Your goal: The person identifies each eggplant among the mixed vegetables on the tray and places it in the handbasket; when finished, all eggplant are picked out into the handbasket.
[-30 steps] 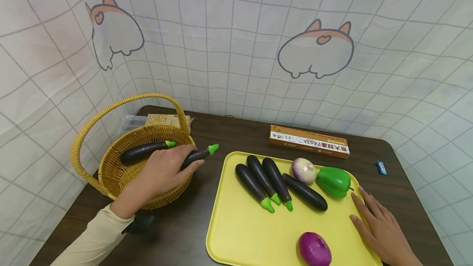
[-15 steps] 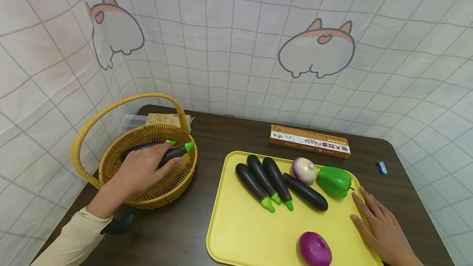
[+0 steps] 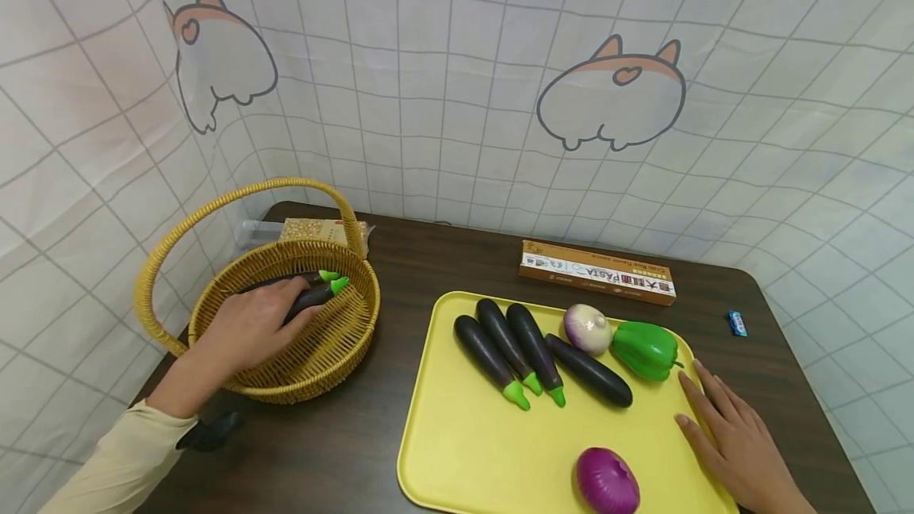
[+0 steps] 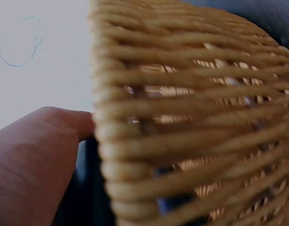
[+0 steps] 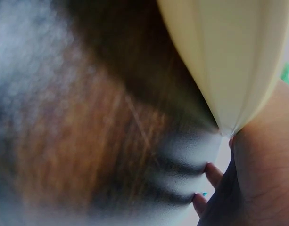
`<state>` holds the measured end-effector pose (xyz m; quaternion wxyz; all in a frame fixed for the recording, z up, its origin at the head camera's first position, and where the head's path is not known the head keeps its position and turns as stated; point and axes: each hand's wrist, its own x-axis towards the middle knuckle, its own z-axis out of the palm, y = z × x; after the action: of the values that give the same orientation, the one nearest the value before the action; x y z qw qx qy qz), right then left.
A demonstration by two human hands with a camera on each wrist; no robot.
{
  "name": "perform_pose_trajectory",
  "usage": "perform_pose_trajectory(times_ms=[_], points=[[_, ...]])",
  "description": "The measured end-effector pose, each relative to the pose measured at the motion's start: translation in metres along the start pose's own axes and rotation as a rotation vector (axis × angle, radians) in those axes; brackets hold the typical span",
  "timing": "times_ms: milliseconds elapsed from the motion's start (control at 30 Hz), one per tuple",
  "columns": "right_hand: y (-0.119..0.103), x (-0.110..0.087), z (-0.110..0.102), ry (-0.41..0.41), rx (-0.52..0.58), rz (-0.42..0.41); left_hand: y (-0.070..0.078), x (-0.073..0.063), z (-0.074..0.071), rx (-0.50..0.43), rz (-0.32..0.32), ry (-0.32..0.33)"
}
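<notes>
White grid-patterned sheeting point(image 3: 457, 141) hangs behind a dark wooden table point(image 3: 321, 450). On the table, a yellow tray point(image 3: 457, 450) lies near, right of a wicker basket point(image 3: 307, 391); a pasta box point(image 3: 598, 272) sits far right. Within the basket, the left hand point(image 3: 246, 320) grips one eggplant point(image 3: 309, 298) beside a second eggplant point(image 3: 316, 277). The right hand point(image 3: 739, 439), fingers extended, lies over the tray's right edge. The tray bears four more eggplants point(image 3: 535, 346), a green pepper point(image 3: 645, 350), a purple onion point(image 3: 608, 482) and a white-purple onion point(image 3: 588, 329). Far right lies a tiny blue packet point(image 3: 738, 324).
</notes>
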<state>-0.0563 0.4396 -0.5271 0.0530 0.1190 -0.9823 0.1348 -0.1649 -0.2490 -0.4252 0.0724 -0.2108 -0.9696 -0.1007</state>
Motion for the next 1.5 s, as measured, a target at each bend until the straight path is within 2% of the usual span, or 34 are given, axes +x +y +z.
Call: perform_pose_trajectory(times_ms=[100, 267, 433, 767, 1167, 1300, 1500], points=[[0.0, 0.0, 0.0, 0.008, -0.001, -0.005, -0.004, -0.001, 0.002, 0.017, -0.009, -0.013], [0.0, 0.0, -0.001, 0.014, 0.0, -0.01, -0.01, -0.002, 0.007, 0.066, -0.003, 0.014], [0.001, 0.0, 0.0, 0.011, 0.0, -0.007, -0.014, -0.005, 0.016, 0.13, 0.039, 0.064], [0.0, 0.0, -0.002, 0.02, -0.006, -0.014, -0.021, -0.007, 0.028, 0.228, 0.06, 0.189], [-0.001, 0.0, -0.001, 0.011, -0.002, -0.007, -0.024, -0.006, 0.026, 0.241, -0.01, 0.128], [0.0, 0.0, 0.0, 0.007, -0.006, -0.002, -0.023, -0.006, 0.026, 0.232, 0.002, 0.149], [-0.001, 0.0, -0.001, 0.014, -0.009, -0.007, -0.017, -0.004, 0.021, 0.216, 0.054, 0.235]])
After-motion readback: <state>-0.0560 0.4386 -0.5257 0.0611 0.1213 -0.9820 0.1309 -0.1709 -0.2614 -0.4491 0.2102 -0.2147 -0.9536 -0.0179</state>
